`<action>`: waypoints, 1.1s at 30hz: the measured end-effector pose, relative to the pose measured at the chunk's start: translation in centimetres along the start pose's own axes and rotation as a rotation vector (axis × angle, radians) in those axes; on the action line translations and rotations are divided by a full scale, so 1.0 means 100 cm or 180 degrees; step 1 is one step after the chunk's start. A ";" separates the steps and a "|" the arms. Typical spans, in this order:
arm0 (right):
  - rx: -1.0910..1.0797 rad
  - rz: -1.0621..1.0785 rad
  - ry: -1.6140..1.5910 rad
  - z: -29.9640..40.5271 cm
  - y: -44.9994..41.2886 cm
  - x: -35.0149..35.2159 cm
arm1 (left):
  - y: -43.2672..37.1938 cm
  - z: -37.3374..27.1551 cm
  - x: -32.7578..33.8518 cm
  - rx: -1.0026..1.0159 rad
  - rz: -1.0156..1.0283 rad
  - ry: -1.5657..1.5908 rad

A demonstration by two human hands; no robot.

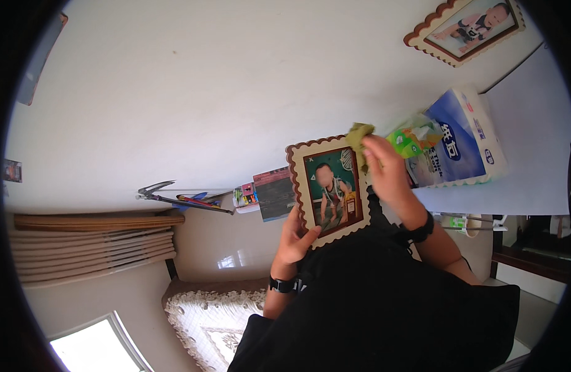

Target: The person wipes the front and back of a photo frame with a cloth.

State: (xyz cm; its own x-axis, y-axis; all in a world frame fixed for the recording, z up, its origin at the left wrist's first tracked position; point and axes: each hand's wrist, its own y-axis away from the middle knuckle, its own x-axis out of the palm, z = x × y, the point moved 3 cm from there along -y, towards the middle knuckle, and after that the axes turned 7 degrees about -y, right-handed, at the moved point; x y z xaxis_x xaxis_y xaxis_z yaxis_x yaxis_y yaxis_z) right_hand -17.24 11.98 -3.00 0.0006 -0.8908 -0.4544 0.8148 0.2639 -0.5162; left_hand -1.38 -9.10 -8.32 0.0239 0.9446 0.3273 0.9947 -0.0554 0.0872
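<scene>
A picture frame (298,174) with a scalloped cream and brown border is held up in front of my chest, slightly tilted. Behind its front is a photo of a small child. My left hand (294,239) grips the lower left edge, thumb over the border and fingers behind. In my right hand (385,172) is a crumpled olive-green cloth (359,135), pressed against the upper right corner and right edge of the frame. Part of that edge is hidden by the cloth and fingers.
A second scalloped frame (471,30) hangs on the white wall (197,93). Right of my hands stand a blue and white tissue pack (459,135) and a green plastic packet (408,139). A dark box (273,195) lies left, and a patterned bed cover (211,321) spreads lower left.
</scene>
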 end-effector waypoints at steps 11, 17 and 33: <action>-0.1116 0.0329 0.0417 0.058 -0.004 0.039 | 0.009 -0.006 0.012 -0.0019 -0.0134 0.0020; -0.0332 0.0192 0.0742 0.033 0.001 0.029 | 0.012 0.007 0.005 0.0007 -0.0067 -0.0521; -0.0603 0.0025 0.0781 0.034 -0.011 0.022 | 0.008 -0.002 0.009 0.0190 -0.0300 -0.0367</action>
State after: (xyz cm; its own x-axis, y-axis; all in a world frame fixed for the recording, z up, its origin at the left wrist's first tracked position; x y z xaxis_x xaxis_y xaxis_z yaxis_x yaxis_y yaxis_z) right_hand -16.15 8.44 -0.96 -0.1523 -0.7786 -0.6088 0.6927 0.3552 -0.6276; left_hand -0.55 -8.36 -7.73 -0.0617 0.9758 0.2098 0.9972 0.0512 0.0552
